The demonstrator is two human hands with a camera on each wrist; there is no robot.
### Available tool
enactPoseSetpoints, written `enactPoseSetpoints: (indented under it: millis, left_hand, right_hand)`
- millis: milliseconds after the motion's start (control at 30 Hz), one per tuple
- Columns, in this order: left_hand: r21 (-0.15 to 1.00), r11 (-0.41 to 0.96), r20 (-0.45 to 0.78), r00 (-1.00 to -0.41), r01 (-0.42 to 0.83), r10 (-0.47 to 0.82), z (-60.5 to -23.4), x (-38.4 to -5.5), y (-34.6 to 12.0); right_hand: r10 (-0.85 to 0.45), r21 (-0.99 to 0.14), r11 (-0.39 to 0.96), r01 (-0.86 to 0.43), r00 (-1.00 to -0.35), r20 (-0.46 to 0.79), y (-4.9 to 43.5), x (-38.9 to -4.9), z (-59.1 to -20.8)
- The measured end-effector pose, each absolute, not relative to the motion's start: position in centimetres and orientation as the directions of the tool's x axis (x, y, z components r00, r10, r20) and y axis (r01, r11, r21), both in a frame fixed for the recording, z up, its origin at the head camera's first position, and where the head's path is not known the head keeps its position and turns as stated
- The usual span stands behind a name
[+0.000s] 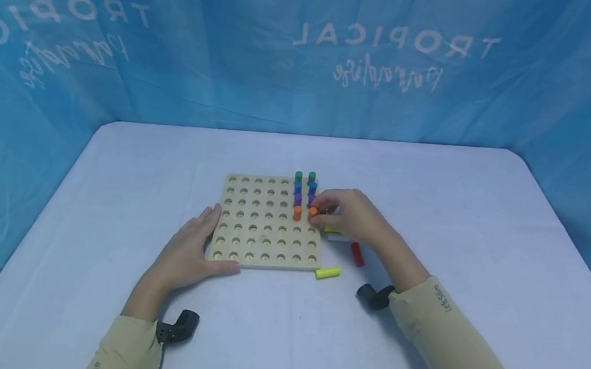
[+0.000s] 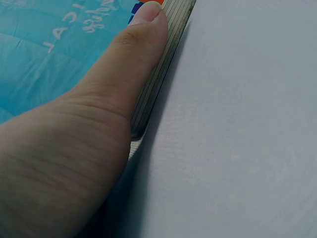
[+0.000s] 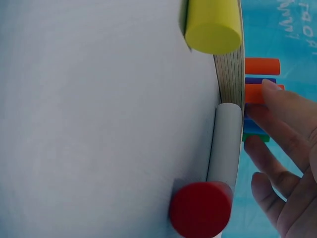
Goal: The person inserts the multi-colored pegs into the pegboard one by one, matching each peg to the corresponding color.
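A wooden pegboard (image 1: 261, 223) with rows of round holes lies on the table. My left hand (image 1: 187, 258) rests at its near left corner, fingers along the left edge and thumb against the front edge. At the board's right side my right hand (image 1: 352, 213) pinches an orange peg (image 1: 313, 213) between thumb and index finger; the peg stands upright in the rightmost column. Beside it is a second orange peg (image 1: 297, 213). Behind these, pairs of purple pegs (image 1: 297, 199), blue pegs (image 1: 297, 187) and green pegs (image 1: 299, 176) stand in the same two columns.
Loose pegs lie right of the board: a yellow peg (image 1: 327, 273) near the front corner, a red peg (image 1: 357, 254), a white peg (image 3: 225, 144) along the board's edge, and another yellow one partly under my right hand. A blue printed curtain (image 1: 225, 47) hangs behind the white table (image 1: 266, 351).
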State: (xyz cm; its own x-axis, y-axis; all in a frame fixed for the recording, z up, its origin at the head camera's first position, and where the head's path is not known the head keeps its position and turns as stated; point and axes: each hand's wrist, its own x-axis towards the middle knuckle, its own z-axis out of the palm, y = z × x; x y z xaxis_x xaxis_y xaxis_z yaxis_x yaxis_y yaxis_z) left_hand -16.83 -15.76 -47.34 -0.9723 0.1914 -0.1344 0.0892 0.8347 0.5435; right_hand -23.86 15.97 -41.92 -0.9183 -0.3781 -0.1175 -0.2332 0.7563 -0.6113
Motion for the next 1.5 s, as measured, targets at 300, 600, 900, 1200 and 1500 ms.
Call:
enactPoseSetpoints:
  millis: [300, 600, 900, 1200, 1500]
  left_hand:
    - [0.544, 0.836, -0.148, -0.972, 0.075, 0.183, -47.2, -16.8, -15.7]
    - [0.543, 0.837, -0.154, -0.972, 0.069, 0.180, -47.0, -16.8, -15.6]
    - [0.547, 0.834, -0.146, -0.972, 0.075, 0.183, -47.2, -16.8, -15.7]
    - [0.542, 0.837, -0.142, -0.973, 0.079, 0.184, -47.3, -16.6, -15.7]
    - [0.548, 0.831, -0.124, -0.973, 0.098, 0.197, -47.3, -16.6, -15.7]
  right_hand:
    - [-0.314, -0.620, 0.760, -0.195, -0.945, -0.089, 17.0, -23.8, -40.8]
    - [-0.207, -0.596, 0.791, -0.139, -0.977, -0.047, 19.2, -24.2, -40.0]
    - [-0.188, -0.529, 0.845, -0.076, -0.969, -0.162, 20.8, -24.3, -40.9]
    - [-0.198, -0.524, 0.851, -0.031, -0.943, -0.266, 21.5, -24.3, -41.9]
    - [-0.237, -0.532, 0.845, -0.061, -0.934, -0.268, 21.9, -24.3, -42.8]
